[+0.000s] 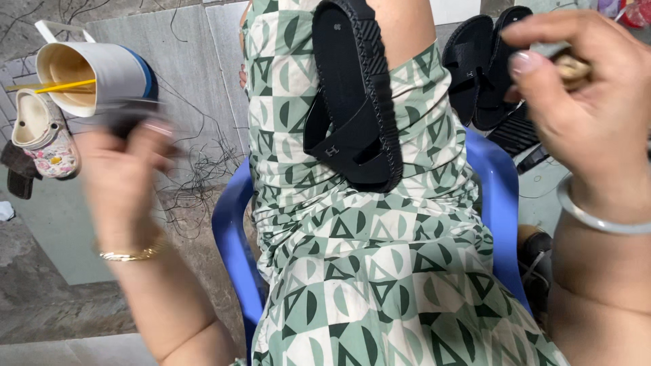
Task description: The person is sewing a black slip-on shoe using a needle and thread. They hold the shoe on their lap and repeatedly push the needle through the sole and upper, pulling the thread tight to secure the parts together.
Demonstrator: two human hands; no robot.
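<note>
Black ridged-sole sandal (356,102) on patterned lap (380,271)

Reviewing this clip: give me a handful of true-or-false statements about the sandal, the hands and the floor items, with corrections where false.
1. A black sandal lies on the person's lap. True.
2. The chair is red. False: it is blue.
3. The right hand wears a silver bangle at the wrist. True.
4. The left hand is sharp and plainly empty. False: it is motion-blurred, with something dark in its grip.
5. More black sandals lie beyond the right knee. True.
6. The cup on the floor stands upright. False: it lies tipped, its opening facing the camera.
</note>
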